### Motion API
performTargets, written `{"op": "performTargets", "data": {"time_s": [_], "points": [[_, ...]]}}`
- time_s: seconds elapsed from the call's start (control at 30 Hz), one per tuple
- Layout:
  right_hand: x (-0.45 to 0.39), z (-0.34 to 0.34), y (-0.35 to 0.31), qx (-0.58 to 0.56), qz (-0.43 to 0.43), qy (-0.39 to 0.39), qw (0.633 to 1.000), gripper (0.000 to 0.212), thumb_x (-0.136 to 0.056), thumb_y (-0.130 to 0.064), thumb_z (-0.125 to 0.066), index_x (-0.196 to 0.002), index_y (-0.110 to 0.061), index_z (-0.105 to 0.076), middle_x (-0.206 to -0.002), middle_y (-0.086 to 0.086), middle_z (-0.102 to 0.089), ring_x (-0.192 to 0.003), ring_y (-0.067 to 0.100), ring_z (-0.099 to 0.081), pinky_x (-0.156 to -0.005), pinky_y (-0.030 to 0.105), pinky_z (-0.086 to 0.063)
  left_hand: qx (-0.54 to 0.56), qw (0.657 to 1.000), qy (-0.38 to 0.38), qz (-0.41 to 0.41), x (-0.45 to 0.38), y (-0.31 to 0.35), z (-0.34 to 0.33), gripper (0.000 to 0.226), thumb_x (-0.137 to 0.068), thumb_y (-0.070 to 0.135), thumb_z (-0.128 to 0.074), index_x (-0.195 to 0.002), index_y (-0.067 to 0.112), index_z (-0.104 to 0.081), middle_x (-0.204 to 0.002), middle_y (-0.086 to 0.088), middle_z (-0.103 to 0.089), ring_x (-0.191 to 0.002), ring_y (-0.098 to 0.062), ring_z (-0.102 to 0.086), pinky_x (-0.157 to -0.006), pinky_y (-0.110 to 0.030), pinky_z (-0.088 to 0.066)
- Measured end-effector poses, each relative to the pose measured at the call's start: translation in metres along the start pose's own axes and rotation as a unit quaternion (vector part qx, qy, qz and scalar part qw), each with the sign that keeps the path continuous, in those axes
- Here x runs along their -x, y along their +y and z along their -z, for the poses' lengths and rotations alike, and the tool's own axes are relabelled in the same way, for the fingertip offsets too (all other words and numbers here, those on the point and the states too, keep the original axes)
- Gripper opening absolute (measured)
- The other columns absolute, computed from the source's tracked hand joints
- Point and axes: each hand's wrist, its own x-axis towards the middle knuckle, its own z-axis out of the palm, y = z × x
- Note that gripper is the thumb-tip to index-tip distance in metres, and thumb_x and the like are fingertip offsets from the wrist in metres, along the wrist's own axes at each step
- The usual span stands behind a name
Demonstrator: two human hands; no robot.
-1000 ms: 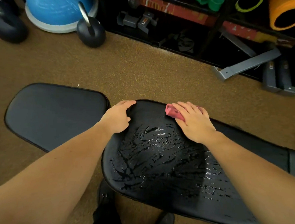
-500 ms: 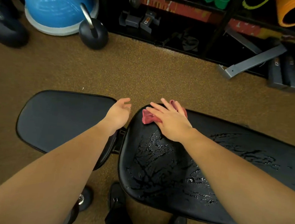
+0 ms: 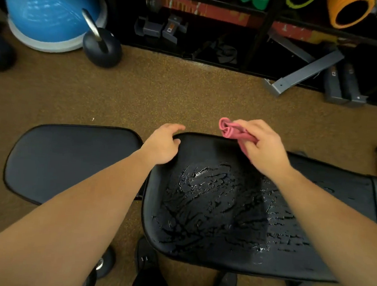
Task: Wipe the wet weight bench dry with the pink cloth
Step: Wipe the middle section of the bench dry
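The black padded weight bench (image 3: 208,246) fills the lower middle and right, its back pad streaked with beads of water (image 3: 203,175). The separate seat pad (image 3: 73,161) on the left looks dry. My right hand (image 3: 263,148) holds the bunched pink cloth (image 3: 230,130), lifted just above the far edge of the wet pad. My left hand (image 3: 162,144) rests on the pad's far left corner, fingers curled over the rim with nothing in them.
Brown speckled floor lies beyond the bench. A black kettlebell (image 3: 102,45) and a blue balance dome (image 3: 51,12) sit at the back left. A dark rack with grey metal brackets (image 3: 301,72) runs along the back. My black shoes (image 3: 150,273) show under the bench.
My right hand has lifted the pink cloth off the pad and bunched it up, moving right along the far edge. My left hand has come down onto the pad's corner.
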Motion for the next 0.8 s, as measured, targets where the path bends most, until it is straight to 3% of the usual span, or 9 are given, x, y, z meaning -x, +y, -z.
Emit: {"op": "performTargets", "data": {"time_s": [0.1,0.17,0.23,0.3,0.53,0.67,0.8], "points": [[0.011,0.023,0.042,0.156,-0.049,-0.067,0.984,0.045,-0.097,-0.017,-0.061,-0.137,-0.036,-0.059,-0.128,-0.001,-0.061,-0.118,0.027,-0.056,-0.100,0.054,-0.044,-0.072,0.996,-0.035,-0.044,-0.010,0.012,-0.010,0.050,-0.101,0.012,-0.053,-0.150,0.019,-0.044,-0.157,-0.004,-0.036,-0.144,-0.022,-0.036,-0.114,-0.024,-0.024],[0.021,0.016,0.051,0.219,-0.076,-0.153,0.961,0.045,-0.101,-0.034,-0.053,-0.145,-0.043,-0.047,-0.148,-0.006,-0.051,-0.139,0.027,-0.042,-0.113,0.060,-0.030,-0.122,0.989,-0.064,-0.045,-0.013,0.015,-0.015,0.054,-0.102,0.013,-0.052,-0.153,0.021,-0.038,-0.160,-0.003,-0.032,-0.145,-0.022,-0.034,-0.114,-0.026,-0.025],[0.024,0.001,0.047,0.246,-0.093,-0.180,0.948,0.049,-0.104,-0.045,-0.043,-0.152,-0.047,-0.033,-0.160,-0.013,-0.035,-0.151,0.023,-0.023,-0.120,0.059,-0.013,-0.155,0.984,-0.074,-0.044,-0.013,0.012,-0.017,0.056,-0.102,0.015,-0.051,-0.155,0.025,-0.035,-0.162,-0.001,-0.030,-0.145,-0.023,-0.034,-0.114,-0.032,-0.029],[0.018,-0.014,0.034,0.254,-0.080,-0.186,0.946,0.052,-0.105,-0.048,-0.037,-0.155,-0.051,-0.023,-0.163,-0.017,-0.026,-0.153,0.020,-0.015,-0.121,0.059,-0.005,-0.165,0.982,-0.075,-0.043,-0.013,0.011,-0.017,0.056,-0.103,0.017,-0.050,-0.155,0.028,-0.033,-0.162,0.002,-0.029,-0.145,-0.023,-0.035,-0.114,-0.035,-0.032],[0.009,-0.033,0.014,0.246,0.023,-0.232,0.941,0.057,-0.106,-0.038,-0.039,-0.157,-0.050,-0.016,-0.167,-0.018,-0.014,-0.156,0.018,-0.001,-0.123,0.055,0.003,-0.171,0.982,-0.063,-0.039,-0.013,0.011,-0.021,0.058,-0.102,0.015,-0.052,-0.155,0.029,-0.033,-0.161,0.005,-0.031,-0.144,-0.021,-0.035,-0.114,-0.036,-0.035],[0.018,-0.013,0.031,0.236,0.017,-0.236,0.942,0.059,-0.107,-0.034,-0.040,-0.157,-0.050,-0.014,-0.167,-0.019,-0.010,-0.156,0.016,0.005,-0.124,0.048,0.006,-0.189,0.980,-0.053,-0.008,-0.014,0.017,-0.023,0.061,-0.099,0.012,-0.054,-0.153,0.031,-0.035,-0.159,0.003,-0.033,-0.142,-0.027,-0.038,-0.110,-0.047,-0.040],[0.036,0.013,0.050,0.239,-0.006,-0.231,0.943,0.060,-0.106,-0.031,-0.041,-0.157,-0.051,-0.015,-0.167,-0.019,-0.010,-0.156,0.016,0.006,-0.125,0.049,0.007,-0.223,0.974,-0.028,-0.003,-0.013,0.039,-0.031,0.061,-0.095,0.012,-0.052,-0.152,0.028,-0.037,-0.158,0.002,-0.034,-0.144,-0.028,-0.032,-0.114,-0.051,-0.033]]}}
